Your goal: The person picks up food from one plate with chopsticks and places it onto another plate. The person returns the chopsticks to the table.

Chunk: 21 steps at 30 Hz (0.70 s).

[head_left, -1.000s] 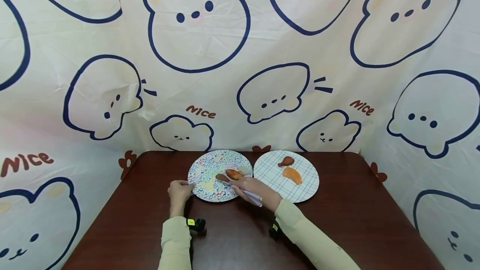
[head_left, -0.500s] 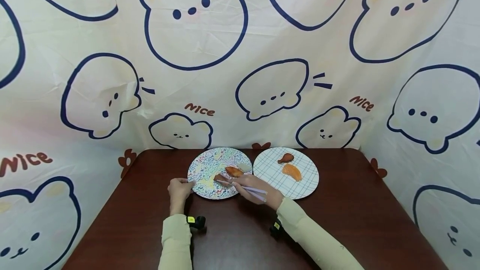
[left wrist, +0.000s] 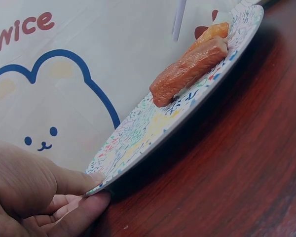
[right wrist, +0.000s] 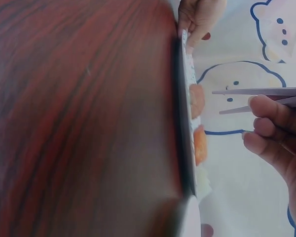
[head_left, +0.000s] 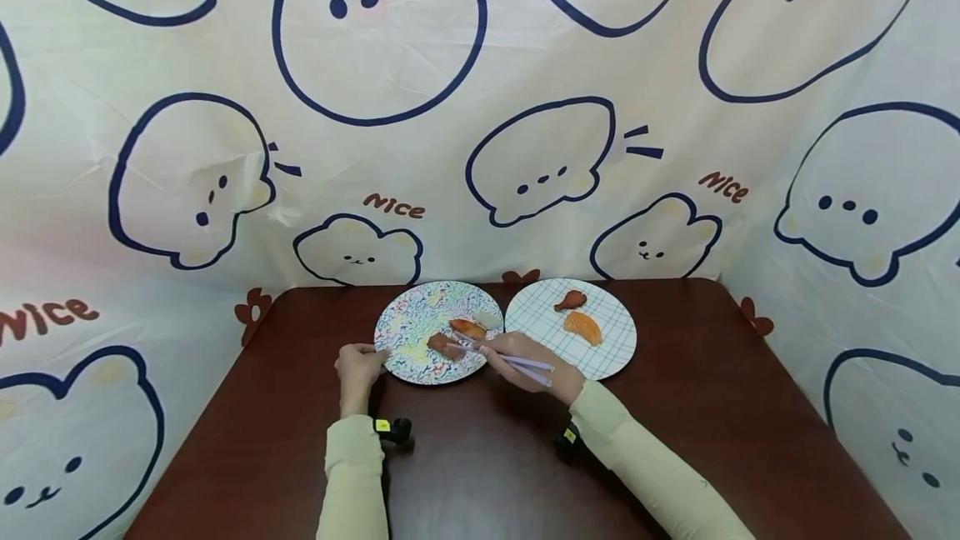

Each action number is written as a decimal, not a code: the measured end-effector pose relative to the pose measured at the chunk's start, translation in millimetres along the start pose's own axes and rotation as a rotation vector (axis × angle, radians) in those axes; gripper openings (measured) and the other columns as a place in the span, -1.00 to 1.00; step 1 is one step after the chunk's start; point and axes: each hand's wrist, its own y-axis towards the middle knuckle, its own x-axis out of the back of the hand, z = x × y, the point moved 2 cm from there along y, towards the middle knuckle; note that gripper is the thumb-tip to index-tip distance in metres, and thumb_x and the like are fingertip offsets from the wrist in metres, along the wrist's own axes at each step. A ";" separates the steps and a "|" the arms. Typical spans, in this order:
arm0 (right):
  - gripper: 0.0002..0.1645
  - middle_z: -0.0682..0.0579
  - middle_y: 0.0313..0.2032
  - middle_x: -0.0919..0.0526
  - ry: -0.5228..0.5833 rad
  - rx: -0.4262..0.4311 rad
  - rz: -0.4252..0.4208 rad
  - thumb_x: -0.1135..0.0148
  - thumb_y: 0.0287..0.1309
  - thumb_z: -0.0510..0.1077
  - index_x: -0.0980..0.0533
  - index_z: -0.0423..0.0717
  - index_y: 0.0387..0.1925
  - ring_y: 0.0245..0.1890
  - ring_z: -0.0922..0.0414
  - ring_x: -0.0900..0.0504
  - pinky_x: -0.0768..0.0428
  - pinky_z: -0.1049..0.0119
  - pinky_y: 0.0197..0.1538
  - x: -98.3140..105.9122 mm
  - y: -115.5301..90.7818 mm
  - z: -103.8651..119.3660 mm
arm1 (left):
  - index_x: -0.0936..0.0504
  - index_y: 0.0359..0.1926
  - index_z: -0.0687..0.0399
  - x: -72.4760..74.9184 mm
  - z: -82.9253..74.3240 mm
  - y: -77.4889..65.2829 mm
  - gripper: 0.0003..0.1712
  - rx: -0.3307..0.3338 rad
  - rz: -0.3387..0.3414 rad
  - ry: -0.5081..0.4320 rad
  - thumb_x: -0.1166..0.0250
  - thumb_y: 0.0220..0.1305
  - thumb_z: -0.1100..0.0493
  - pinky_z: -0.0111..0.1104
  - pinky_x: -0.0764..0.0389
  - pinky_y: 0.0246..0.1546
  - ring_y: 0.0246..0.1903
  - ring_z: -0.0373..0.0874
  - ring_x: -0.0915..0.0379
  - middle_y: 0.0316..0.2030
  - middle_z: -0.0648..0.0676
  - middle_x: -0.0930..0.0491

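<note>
My left hand (head_left: 358,375) pinches the near-left rim of a speckled multicoloured plate (head_left: 401,319), thumb on top and fingers beneath. My right hand (head_left: 528,359) holds a pair of lilac chopsticks (right wrist: 259,92), their tips parted above that plate. In the right wrist view nothing is between the tips, and they stand apart from a brown block of meat (left wrist: 187,70). Beside the meat lies a golden-orange food piece (head_left: 468,329), with a pale piece (head_left: 489,320) behind it.
A white grid-patterned plate (head_left: 536,307) stands against the speckled plate on the right. It bears a drumstick (head_left: 572,299) and an orange striped wedge (head_left: 583,327). Both plates are near the back edge of the dark wooden table (head_left: 465,465), before a printed cloth (head_left: 555,40).
The chopsticks have come away from the brown meat, and my right hand has shifted slightly right. The meat now shows more of its surface. My left hand keeps its grip on the rim.
</note>
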 end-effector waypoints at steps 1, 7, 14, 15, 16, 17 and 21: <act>-0.65 -0.03 -0.50 -0.64 0.005 -0.003 -0.013 0.00 0.51 -0.23 -0.64 -0.30 0.07 -0.47 0.27 -0.47 -0.52 0.50 -0.33 3.2 -2.3 -0.7 | -0.67 -0.08 0.50 -0.6 0.2 0.5 -0.66 0.002 0.004 -0.003 -0.39 0.26 0.25 -0.32 -0.60 -0.47 -0.54 -0.14 -0.60 -0.16 0.42 -0.62; -0.73 0.19 -0.63 -0.37 0.074 -0.027 -0.052 0.01 0.51 -0.28 -0.64 -0.23 -0.11 -0.61 0.34 -0.35 -0.43 0.46 -0.50 26.7 -14.7 -2.9 | -0.68 -0.11 0.48 -1.4 -2.6 2.2 -0.68 0.006 -0.003 -0.014 -0.40 0.25 0.25 -0.37 -0.57 -0.51 -0.55 -0.17 -0.58 -0.18 0.38 -0.62; -0.66 0.21 -0.63 -0.40 0.080 -0.166 -0.074 0.03 0.57 -0.16 -0.66 -0.19 -0.14 -0.61 0.34 -0.35 -0.41 0.42 -0.47 59.2 -30.5 -10.0 | -0.65 -0.03 0.48 0.2 -5.1 2.8 -0.62 0.014 0.002 -0.009 -0.39 0.27 0.22 -0.33 -0.59 -0.44 -0.53 -0.15 -0.60 -0.22 0.35 -0.64; -0.65 0.19 -0.64 -0.41 0.080 -0.188 -0.083 0.03 0.57 -0.13 -0.66 -0.15 -0.21 -0.63 0.34 -0.34 -0.40 0.41 -0.48 63.1 -33.2 -12.0 | -0.66 -0.03 0.46 0.2 -5.6 2.9 -0.62 0.016 0.002 -0.007 -0.39 0.27 0.22 -0.33 -0.59 -0.44 -0.52 -0.16 -0.61 -0.21 0.34 -0.64; -0.64 0.16 -0.65 -0.44 0.083 -0.198 -0.090 0.03 0.57 -0.13 -0.65 -0.13 -0.27 -0.63 0.33 -0.34 -0.40 0.40 -0.49 66.7 -36.1 -13.8 | -0.66 -0.03 0.45 0.0 -6.0 3.1 -0.63 0.018 0.002 -0.004 -0.39 0.26 0.21 -0.34 -0.58 -0.44 -0.52 -0.16 -0.61 -0.21 0.33 -0.64; -0.61 0.13 -0.65 -0.45 0.085 -0.207 -0.101 0.03 0.57 -0.13 -0.64 -0.11 -0.34 -0.64 0.32 -0.34 -0.40 0.39 -0.50 70.1 -39.3 -15.5 | -0.67 -0.04 0.45 -0.2 -6.2 3.2 -0.64 0.018 0.003 -0.003 -0.39 0.26 0.21 -0.34 -0.58 -0.45 -0.52 -0.15 -0.61 -0.21 0.34 -0.64; -0.54 0.13 -0.68 -0.47 0.051 -0.243 -0.151 0.02 0.57 -0.13 -0.56 -0.03 -0.52 -0.68 0.32 -0.31 -0.37 0.37 -0.52 81.3 -53.5 -21.9 | -0.68 -0.10 0.45 -0.8 -5.0 2.8 -0.68 0.028 0.008 0.006 -0.40 0.26 0.22 -0.35 -0.58 -0.46 -0.52 -0.16 -0.61 -0.13 0.39 -0.62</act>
